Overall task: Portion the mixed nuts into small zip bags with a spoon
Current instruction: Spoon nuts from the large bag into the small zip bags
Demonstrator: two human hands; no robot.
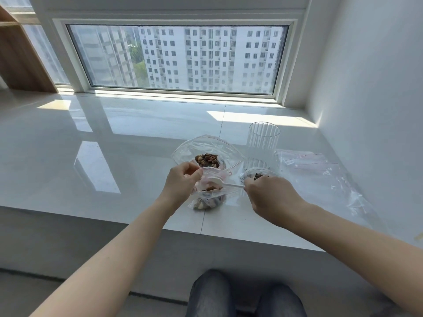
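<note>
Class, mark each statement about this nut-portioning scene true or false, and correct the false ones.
1. The right hand holds a white spoon. True.
2. The left hand rests flat on the counter. False: it pinches the small zip bag open.
3. The ribbed glass is full of nuts. False: it looks empty.
4. The large bag behind holds mixed nuts. True.
5. Spare bags lie right of the glass. True.

White spoon (218, 181) w/ nuts over open small zip bag (207, 197); big nut bag (206, 154) behind
</note>
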